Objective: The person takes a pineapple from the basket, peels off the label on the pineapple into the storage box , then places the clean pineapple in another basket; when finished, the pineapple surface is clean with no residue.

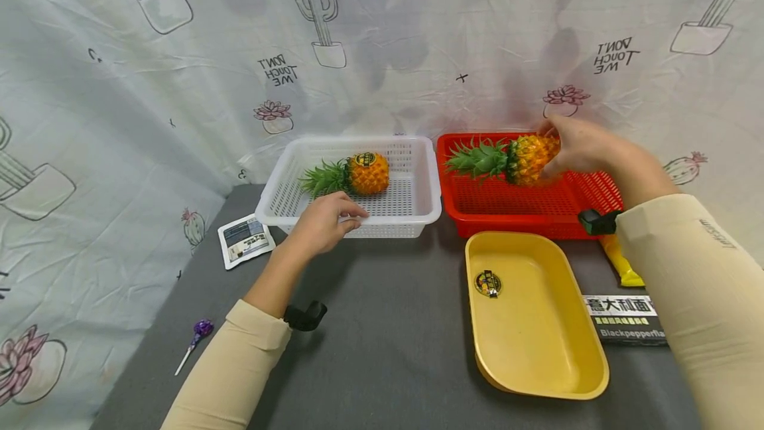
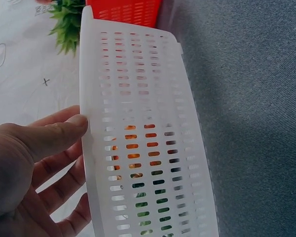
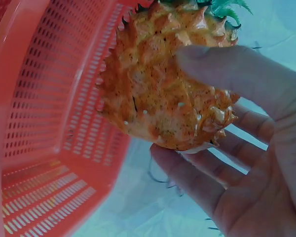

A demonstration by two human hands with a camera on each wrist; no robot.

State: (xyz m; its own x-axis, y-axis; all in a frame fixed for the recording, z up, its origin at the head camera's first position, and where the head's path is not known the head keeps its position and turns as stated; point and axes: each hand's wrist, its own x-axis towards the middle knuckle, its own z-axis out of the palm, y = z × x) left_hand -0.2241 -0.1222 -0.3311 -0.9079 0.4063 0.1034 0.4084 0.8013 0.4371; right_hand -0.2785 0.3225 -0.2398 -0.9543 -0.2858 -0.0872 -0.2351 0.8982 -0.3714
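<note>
My right hand [image 1: 555, 151] grips a small orange pineapple [image 1: 528, 159] by its body and holds it just above the back of the red basket [image 1: 525, 221], leaves pointing left. In the right wrist view my thumb [image 3: 227, 69] lies across the pineapple [image 3: 163, 94] with my fingers under it. My left hand [image 1: 346, 214] holds the front rim of the white basket [image 1: 418, 217]. In the left wrist view my thumb [image 2: 64, 132] presses the outside of the rim [image 2: 86, 98] and my fingers reach inside. A second pineapple [image 1: 367, 173] lies in the white basket.
A yellow tray [image 1: 537, 350] with a round sticker [image 1: 487, 283] sits in front of the red basket. A black packet [image 1: 627, 324] and a yellow packet [image 1: 622, 265] lie to its right. A white sachet [image 1: 245, 239] and a purple lollipop [image 1: 199, 332] lie at the left. A cactus-print cloth hangs behind.
</note>
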